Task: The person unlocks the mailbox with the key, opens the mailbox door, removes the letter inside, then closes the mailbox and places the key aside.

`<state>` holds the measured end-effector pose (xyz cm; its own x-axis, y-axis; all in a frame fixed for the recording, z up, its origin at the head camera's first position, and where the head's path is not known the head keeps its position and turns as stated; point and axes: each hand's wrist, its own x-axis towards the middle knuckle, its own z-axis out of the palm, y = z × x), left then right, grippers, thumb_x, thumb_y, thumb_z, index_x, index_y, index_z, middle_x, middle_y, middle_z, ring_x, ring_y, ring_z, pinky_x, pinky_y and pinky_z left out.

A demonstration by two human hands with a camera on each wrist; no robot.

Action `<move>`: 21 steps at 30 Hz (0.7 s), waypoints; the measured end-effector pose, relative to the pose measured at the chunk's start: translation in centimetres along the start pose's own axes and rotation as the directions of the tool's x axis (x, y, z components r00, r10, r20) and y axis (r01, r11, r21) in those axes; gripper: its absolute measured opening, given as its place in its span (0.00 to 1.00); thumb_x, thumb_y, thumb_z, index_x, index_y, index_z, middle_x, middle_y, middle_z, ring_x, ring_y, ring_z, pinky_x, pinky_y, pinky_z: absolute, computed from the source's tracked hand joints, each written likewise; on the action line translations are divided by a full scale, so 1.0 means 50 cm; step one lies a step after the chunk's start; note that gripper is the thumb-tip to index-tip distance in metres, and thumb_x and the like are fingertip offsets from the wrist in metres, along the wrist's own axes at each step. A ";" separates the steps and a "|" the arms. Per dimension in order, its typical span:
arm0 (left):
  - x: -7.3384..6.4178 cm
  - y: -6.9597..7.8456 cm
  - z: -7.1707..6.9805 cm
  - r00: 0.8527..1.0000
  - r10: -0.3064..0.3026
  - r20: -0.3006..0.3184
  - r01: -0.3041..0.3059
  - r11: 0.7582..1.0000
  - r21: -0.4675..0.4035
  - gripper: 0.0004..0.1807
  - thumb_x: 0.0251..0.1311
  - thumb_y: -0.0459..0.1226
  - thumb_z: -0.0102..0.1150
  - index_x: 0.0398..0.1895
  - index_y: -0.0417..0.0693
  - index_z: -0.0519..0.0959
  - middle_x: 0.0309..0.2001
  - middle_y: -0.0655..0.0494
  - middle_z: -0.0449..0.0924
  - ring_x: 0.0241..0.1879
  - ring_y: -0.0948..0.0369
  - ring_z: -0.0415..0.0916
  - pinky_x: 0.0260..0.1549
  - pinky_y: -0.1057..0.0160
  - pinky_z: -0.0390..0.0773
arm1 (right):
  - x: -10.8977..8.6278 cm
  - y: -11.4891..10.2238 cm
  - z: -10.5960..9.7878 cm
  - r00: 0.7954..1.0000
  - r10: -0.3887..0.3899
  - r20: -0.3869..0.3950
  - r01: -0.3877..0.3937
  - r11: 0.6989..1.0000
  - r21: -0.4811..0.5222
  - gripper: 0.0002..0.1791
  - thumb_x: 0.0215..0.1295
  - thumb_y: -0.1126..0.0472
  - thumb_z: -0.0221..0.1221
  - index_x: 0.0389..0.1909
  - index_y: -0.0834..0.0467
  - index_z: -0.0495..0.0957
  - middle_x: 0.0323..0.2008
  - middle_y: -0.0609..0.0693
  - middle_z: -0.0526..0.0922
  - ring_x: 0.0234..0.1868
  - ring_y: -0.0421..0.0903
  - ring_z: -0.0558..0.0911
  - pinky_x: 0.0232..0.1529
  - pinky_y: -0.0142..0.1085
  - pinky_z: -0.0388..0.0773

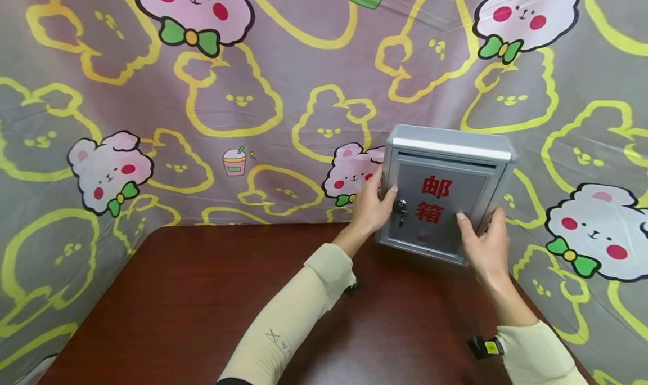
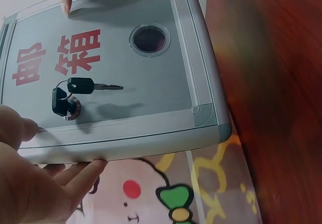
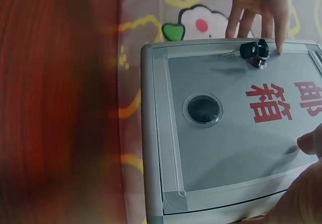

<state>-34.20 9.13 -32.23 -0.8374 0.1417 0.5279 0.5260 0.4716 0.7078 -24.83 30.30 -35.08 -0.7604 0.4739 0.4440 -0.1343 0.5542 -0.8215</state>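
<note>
Over the right part of the dark red-brown surface [image 1: 202, 295], before a cartoon-patterned curtain [image 1: 304, 75], holds up a silver-grey mailbox [image 1: 448, 196], slightly tilted. Grips one side with the left hand [image 1: 372, 207], with fingers [image 2: 85, 178] parted just enough to clasp the edge and thumb [image 1: 390, 196] on the front, beside keys [image 2: 80, 86] in a lock [image 2: 73, 108]. Clasps the opposite side with the right hand [image 1: 488, 247], similarly parted, with thumb near the red characters [image 1: 430, 211].

At left, room over the table [image 1: 167, 295]; the mailbox [image 1: 448, 205] (curtain [image 1: 283, 120] behind) blocks far right.
</note>
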 end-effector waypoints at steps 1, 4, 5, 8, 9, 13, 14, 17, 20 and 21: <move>0.000 -0.001 -0.008 1.000 0.001 -0.010 -0.001 1.000 0.002 0.32 0.72 0.43 0.57 0.78 0.53 0.65 0.61 0.49 0.81 0.58 0.52 0.80 0.55 0.49 0.78 | 0.000 -0.005 0.005 1.000 -0.006 0.006 0.006 1.000 0.003 0.28 0.72 0.51 0.59 0.63 0.64 0.64 0.53 0.62 0.76 0.52 0.52 0.75 0.44 0.36 0.67; -0.002 -0.006 -0.027 0.999 0.012 -0.031 -0.012 1.000 0.019 0.32 0.71 0.43 0.58 0.77 0.52 0.66 0.60 0.47 0.82 0.57 0.51 0.81 0.54 0.49 0.79 | -0.002 -0.017 0.017 1.000 -0.011 0.026 0.010 1.000 0.023 0.29 0.72 0.51 0.59 0.64 0.63 0.64 0.54 0.61 0.77 0.54 0.51 0.75 0.44 0.35 0.68; -0.004 -0.008 -0.032 0.999 0.016 -0.034 -0.015 1.000 0.023 0.32 0.71 0.43 0.58 0.77 0.51 0.67 0.59 0.47 0.82 0.57 0.51 0.80 0.54 0.49 0.78 | -0.004 -0.020 0.020 1.000 -0.012 0.029 0.011 1.000 0.028 0.29 0.72 0.51 0.59 0.64 0.63 0.64 0.54 0.61 0.77 0.54 0.51 0.76 0.45 0.34 0.68; -0.007 -0.014 -0.050 0.999 0.020 -0.046 -0.018 0.999 0.034 0.31 0.71 0.43 0.58 0.76 0.50 0.67 0.58 0.45 0.83 0.54 0.49 0.81 0.53 0.47 0.78 | -0.006 -0.027 0.033 0.999 -0.015 0.045 0.013 0.999 0.049 0.29 0.72 0.51 0.60 0.67 0.61 0.64 0.56 0.59 0.78 0.56 0.52 0.76 0.45 0.33 0.69; -0.009 -0.016 -0.057 0.999 0.017 -0.049 -0.015 0.999 0.035 0.32 0.71 0.43 0.58 0.76 0.50 0.67 0.58 0.44 0.83 0.55 0.49 0.81 0.54 0.46 0.78 | -0.007 -0.029 0.038 0.998 -0.018 0.054 0.014 0.998 0.060 0.30 0.72 0.51 0.60 0.68 0.60 0.64 0.57 0.59 0.78 0.57 0.53 0.77 0.46 0.33 0.70; -0.013 -0.025 -0.085 0.997 0.011 -0.071 -0.009 0.999 0.031 0.31 0.70 0.42 0.58 0.75 0.50 0.68 0.59 0.44 0.82 0.56 0.48 0.81 0.55 0.46 0.78 | -0.006 -0.039 0.060 0.996 -0.050 0.079 0.043 0.995 0.085 0.31 0.72 0.52 0.60 0.69 0.61 0.64 0.59 0.60 0.77 0.59 0.56 0.76 0.52 0.41 0.72; -0.014 -0.027 -0.092 0.997 0.011 -0.078 -0.009 1.000 0.027 0.31 0.70 0.42 0.59 0.75 0.50 0.68 0.60 0.44 0.81 0.56 0.48 0.81 0.56 0.47 0.78 | -0.007 -0.043 0.065 0.995 -0.063 0.082 0.056 0.995 0.087 0.30 0.72 0.52 0.60 0.68 0.61 0.65 0.58 0.60 0.77 0.59 0.55 0.76 0.54 0.44 0.72; -0.014 -0.034 -0.107 0.995 0.020 -0.095 -0.018 1.000 0.021 0.30 0.70 0.41 0.59 0.74 0.51 0.69 0.60 0.45 0.82 0.57 0.49 0.81 0.55 0.48 0.79 | -0.008 -0.051 0.077 0.992 -0.092 0.086 0.085 0.993 0.082 0.29 0.71 0.52 0.61 0.66 0.62 0.65 0.55 0.61 0.78 0.56 0.55 0.76 0.53 0.47 0.70; -0.017 -0.041 -0.118 0.995 0.016 -0.102 -0.013 0.999 0.029 0.31 0.70 0.41 0.59 0.75 0.49 0.68 0.61 0.43 0.81 0.58 0.49 0.81 0.56 0.48 0.79 | -0.008 -0.055 0.087 0.990 -0.103 0.095 0.096 0.993 0.073 0.29 0.71 0.52 0.61 0.66 0.61 0.66 0.53 0.61 0.80 0.54 0.55 0.78 0.50 0.44 0.70; -0.018 -0.043 -0.121 0.995 0.014 -0.101 -0.011 0.999 0.033 0.31 0.70 0.41 0.59 0.75 0.49 0.68 0.61 0.43 0.81 0.58 0.49 0.81 0.56 0.48 0.79 | -0.009 -0.055 0.089 0.989 -0.104 0.101 0.097 0.993 0.073 0.29 0.71 0.52 0.61 0.66 0.61 0.66 0.53 0.61 0.80 0.54 0.56 0.78 0.49 0.44 0.70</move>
<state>-33.67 2.74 -31.38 -0.8106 0.0601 0.5825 0.5298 0.4989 0.6858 -26.97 25.51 -34.59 -0.8029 0.3420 0.4883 -0.2534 0.5456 -0.7988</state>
